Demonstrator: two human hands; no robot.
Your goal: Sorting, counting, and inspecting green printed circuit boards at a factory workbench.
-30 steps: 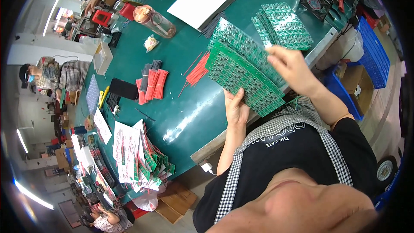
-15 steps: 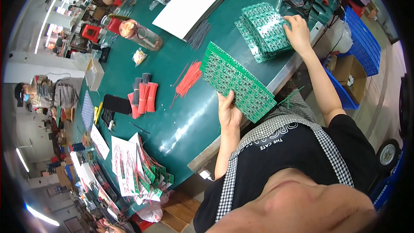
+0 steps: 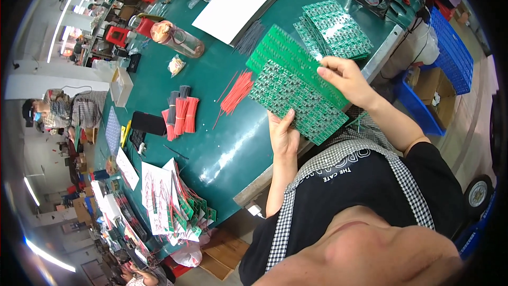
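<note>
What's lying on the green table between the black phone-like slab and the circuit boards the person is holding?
In the head view, between the black slab and the held circuit boards lie bundles of red and dark wires, then a loose fan of red wires.

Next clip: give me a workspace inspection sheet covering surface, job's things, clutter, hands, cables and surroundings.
Surface: dark green worktable, crowded.
Job's things: two green circuit board panels, lower panel and upper panel; stack of green boards behind.
Clutter: red wire bundles, loose red wires, white sheet stack, clear bottle, black phone.
Hands: left hand grips lower panel; right hand pinches upper panel.
Cables: white cable off the table edge.
Surroundings: blue crates, cardboard box, other workers.
</note>
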